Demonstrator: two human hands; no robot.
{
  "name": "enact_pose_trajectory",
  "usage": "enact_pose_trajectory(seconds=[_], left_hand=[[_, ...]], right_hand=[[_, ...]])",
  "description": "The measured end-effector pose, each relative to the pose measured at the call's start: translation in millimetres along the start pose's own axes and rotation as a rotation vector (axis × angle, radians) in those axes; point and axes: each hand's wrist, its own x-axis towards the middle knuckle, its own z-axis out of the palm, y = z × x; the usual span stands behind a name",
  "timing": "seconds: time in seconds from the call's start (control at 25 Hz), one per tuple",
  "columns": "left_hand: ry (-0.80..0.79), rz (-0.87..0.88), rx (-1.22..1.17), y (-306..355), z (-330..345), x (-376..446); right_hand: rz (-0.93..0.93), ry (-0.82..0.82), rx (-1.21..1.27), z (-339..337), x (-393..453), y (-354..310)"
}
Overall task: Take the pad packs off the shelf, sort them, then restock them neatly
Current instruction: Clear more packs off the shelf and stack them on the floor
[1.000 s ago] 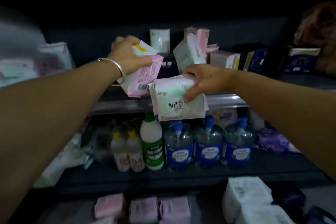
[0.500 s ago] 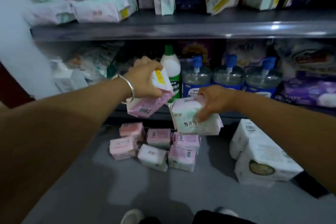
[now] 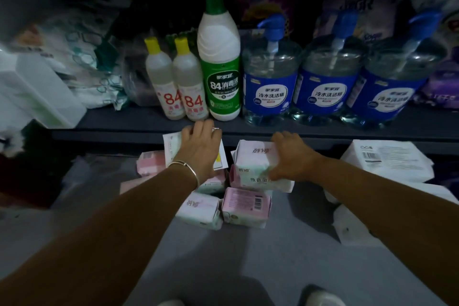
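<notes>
Left hand [image 3: 198, 149]: I see it closed over a pink-and-white pack [image 3: 171, 149], fingers curled on its top edge, a bangle [image 3: 186, 165] at the wrist; it sits just in front of the shelf [image 3: 124, 122] lip.
Right hand [image 3: 290, 156]: I see it gripping a white-and-green pack [image 3: 253, 159] from above, also just in front of the shelf lip, to the right of the left hand.
Under the right pack: I see a second similar pack [image 3: 250, 181] touching it from below.
Floor pile [image 3: 246, 206]: I count several pink and white packs lying on the grey floor [image 3: 248, 256] below the shelf, right under both hands.
Right of the pile: bulky white packs [image 3: 387, 159], below the shelf's right end.
On the shelf: two small "84" bottles [image 3: 183, 87], a tall green-labelled bottle [image 3: 221, 62] and three blue-labelled pump jugs [image 3: 327, 77] stand upright in a row at the front edge.
</notes>
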Motion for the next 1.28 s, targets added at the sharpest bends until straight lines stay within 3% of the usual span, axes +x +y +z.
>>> enact_pose_trajectory(seconds=[0.16, 0.28, 0.6, 0.84, 1.04, 1.28], left_hand=[[0.041, -0.028, 0.095, 6, 27, 15], [0.045, 0.055, 0.146, 10, 33, 22], [-0.068, 0.174, 0.043, 10, 46, 15], [-0.127, 0.168, -0.033, 6, 52, 20], [-0.187, 0.151, -0.044, -3, 28, 15], [-0.123, 0.231, -0.107, -16, -51, 4]], right_hand=[[-0.008, 0.014, 0.035, 10, 19, 5], [-0.012, -0.002, 0.046, 22, 29, 6], [-0.027, 0.032, 0.069, 35, 31, 1], [-0.036, 0.046, -0.162, 43, 26, -3], [-0.035, 0.026, -0.188, 19, 16, -7], [-0.110, 0.036, -0.209, -46, -20, -25]])
